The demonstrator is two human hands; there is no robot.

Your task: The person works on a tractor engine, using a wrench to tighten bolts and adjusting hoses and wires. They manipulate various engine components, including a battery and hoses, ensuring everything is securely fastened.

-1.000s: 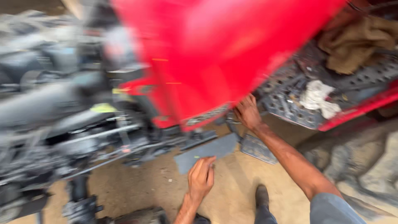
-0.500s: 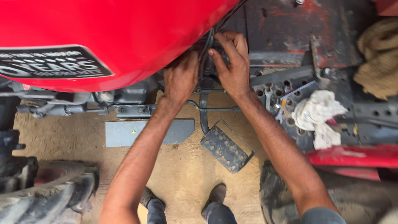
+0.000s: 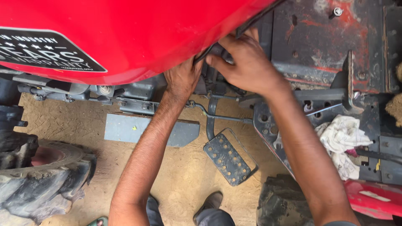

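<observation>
So both hands are jammed up under the red hood [image 3: 125,37] of the tractor. Left hand [image 3: 182,79] has its fingers tucked out of sight beneath the hood edge, so can't tell what it's got or how closed it is. Right hand [image 3: 247,62] is curled around a dark part [image 3: 217,51] right at that edge, fingers bent tight. Below them a thin rod [image 3: 220,116] runs roughly left to right, and the studded pedal [image 3: 228,159] hangs lower, its long axis slanting down to the right over sandy ground. White rag [image 3: 341,140] sits on the footplate [image 3: 318,50], front tyre [image 3: 42,180] off to the left.
</observation>
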